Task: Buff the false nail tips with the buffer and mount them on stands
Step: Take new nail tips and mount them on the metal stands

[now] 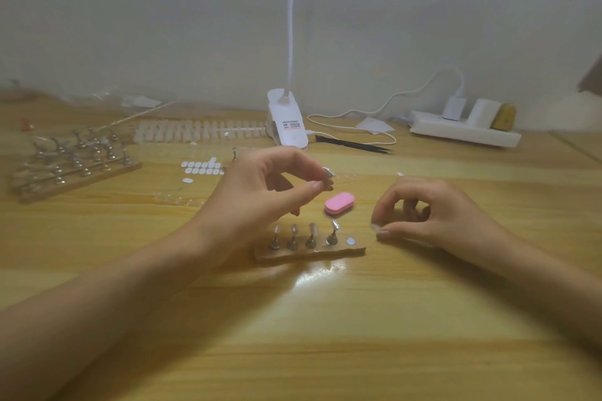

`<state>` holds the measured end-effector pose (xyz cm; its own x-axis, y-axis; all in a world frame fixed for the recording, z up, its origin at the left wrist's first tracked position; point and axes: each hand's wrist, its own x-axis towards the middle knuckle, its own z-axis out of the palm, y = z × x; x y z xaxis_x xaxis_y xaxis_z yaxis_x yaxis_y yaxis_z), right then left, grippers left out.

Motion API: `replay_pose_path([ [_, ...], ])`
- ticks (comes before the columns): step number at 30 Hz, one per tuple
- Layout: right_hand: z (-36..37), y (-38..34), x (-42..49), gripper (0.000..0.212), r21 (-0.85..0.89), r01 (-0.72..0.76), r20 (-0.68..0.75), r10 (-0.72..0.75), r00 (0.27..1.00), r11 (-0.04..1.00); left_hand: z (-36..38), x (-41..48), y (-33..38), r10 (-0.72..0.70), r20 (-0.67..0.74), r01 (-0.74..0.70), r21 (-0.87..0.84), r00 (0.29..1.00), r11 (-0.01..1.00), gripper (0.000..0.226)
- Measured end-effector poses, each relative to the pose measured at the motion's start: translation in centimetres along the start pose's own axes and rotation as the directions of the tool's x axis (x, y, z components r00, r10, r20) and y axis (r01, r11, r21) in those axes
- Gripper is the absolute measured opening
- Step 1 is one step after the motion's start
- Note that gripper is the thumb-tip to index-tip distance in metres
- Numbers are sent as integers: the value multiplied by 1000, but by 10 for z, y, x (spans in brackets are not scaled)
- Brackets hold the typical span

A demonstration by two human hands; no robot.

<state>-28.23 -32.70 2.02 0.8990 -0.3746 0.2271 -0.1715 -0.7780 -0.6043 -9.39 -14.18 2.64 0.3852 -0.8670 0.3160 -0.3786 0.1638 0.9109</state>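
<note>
A person is sitting at a wooden table, both bare hands raised over a small base strip near the centre. The left hand is pinching a metal stand between thumb and forefinger, holding it in the air at about twelve o'clock from the strip. The right hand, at three o'clock from the strip, is pinching a clear false nail tip at its fingertips, low over the table. Four stands are standing in a row on the strip, each seemingly carrying a tip, and one round magnet spot at the right end is waiting bare. The pink buffer is lying on the table at twelve o'clock from the strip, between the hands. A rack of filled stands is sitting at ten o'clock. The step in hand appears to be mounting the fifth tip. Doing it well probably means pressing the tip squarely onto the stand's head, then setting the stand upright on the bare spot without knocking its neighbour.
</note>
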Motion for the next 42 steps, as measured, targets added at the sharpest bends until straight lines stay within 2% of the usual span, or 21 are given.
replay_pose_path([
  [3,-3,-12,-2,20,114,32,-107,-19,994,993,1,-1,0,29,4,-29,52,1000,998,4],
  [5,-7,-27,0,24,229,110,-189,-67,980,967,2,-2,0,57,13,-58,90,998,994,5],
  [8,-7,-53,2,24,178,293,-264,-241,934,940,3,-3,3,111,37,-114,106,993,988,5],
  [11,-1,-68,-1,24,133,365,-302,-313,901,921,4,-3,5,144,70,-151,105,987,983,7],
  [20,4,-73,-2,22,64,350,-339,-310,888,934,7,-6,12,176,99,-182,55,979,982,10],
  [28,6,-75,-3,19,118,333,-356,-274,893,935,9,-6,14,201,97,-203,11,975,979,12],
  [32,9,-76,-5,18,91,337,-381,-280,881,937,12,-8,13,207,89,-209,12,974,978,11],
  [34,8,-76,-5,17,141,319,-367,-250,896,937,13,-7,16,218,83,-219,3,972,976,11],
  [36,7,-75,-4,17,380,231,-276,-128,952,896,13,-6,19,240,76,-240,-10,968,971,10],
  [38,7,-73,-2,19,599,91,-116,-26,993,795,13,-5,20,268,81,-267,-18,960,963,9],
  [42,12,-71,0,18,701,-27,-3,41,999,713,13,-6,19,297,96,-300,14,950,954,9],
])
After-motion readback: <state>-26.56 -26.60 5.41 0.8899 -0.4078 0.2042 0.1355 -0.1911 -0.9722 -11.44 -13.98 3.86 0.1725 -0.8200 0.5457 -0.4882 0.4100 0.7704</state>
